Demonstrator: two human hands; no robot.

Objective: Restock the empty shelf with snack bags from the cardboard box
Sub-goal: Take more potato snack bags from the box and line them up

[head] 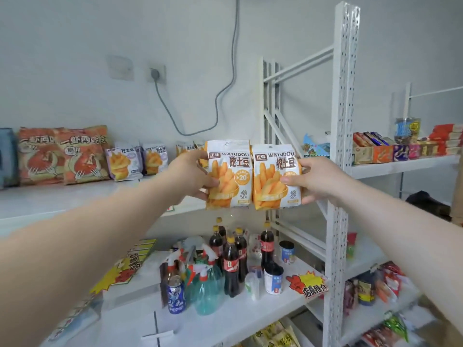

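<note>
While each hand (193, 175) (314, 181) grips one, both snack bags (228, 174) (275, 177) stand upright.

Left snack bag (229, 174) and right snack bag (275, 176), between left hand (190, 176) and right hand (315, 180): smooth printed plastic film, glossy, faintly creased at the gripped edges. Shelf board (50, 201), behind and below the left hand: white painted metal, matt. Perforated upright (343, 121), just beyond the right hand: white painted metal, slight sheen. Cola bottles (231, 266), below both hands: clear glossy plastic with smooth red labels. Can (176, 295), below the left hand: shiny printed metal. Spray bottle (206, 289), beside the can: translucent green plastic. Orange bags (62, 156), far left of the left hand: crinkled glossy film.
</note>
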